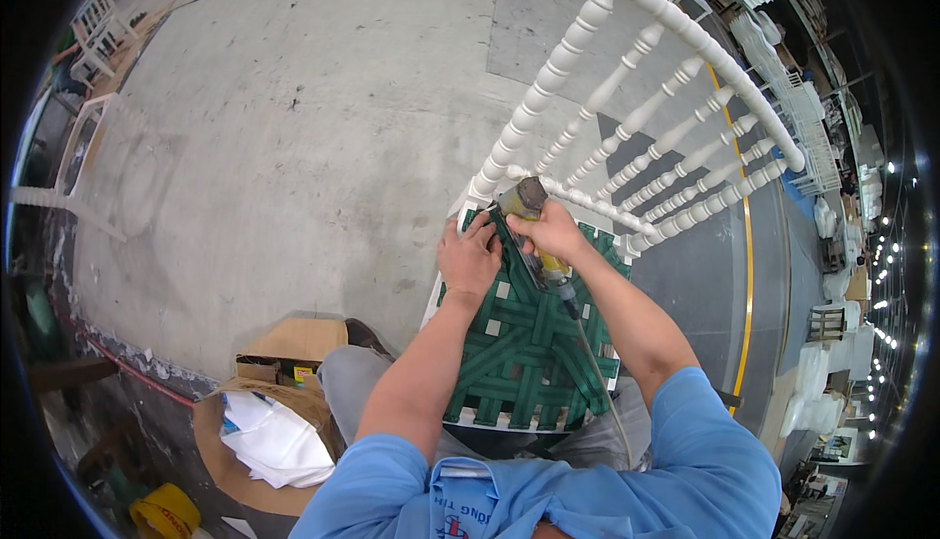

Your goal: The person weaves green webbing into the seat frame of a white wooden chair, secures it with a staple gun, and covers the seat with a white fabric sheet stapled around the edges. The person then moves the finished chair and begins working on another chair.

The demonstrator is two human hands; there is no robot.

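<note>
A white chair with a turned-spindle back [548,74] stands in front of me, its seat laced with green webbing [529,338]. My right hand [555,233] is wrapped round a yellow and black air staple gun [527,198], whose nose is near the seat's far left corner. From its handle end a thin air hose [599,373] runs back toward my lap. My left hand [470,257] is at that same corner, fingers bent and pinching the end of a green webbing strap against the frame. The gun partly hides the contact point.
At my left an open cardboard box [220,456] holds white sheets, with another carton [294,343] beyond it. A yellow container [164,512] lies lower left. A white chair frame [83,162] is at the far left. Stacked white furniture [813,382] lines the right side.
</note>
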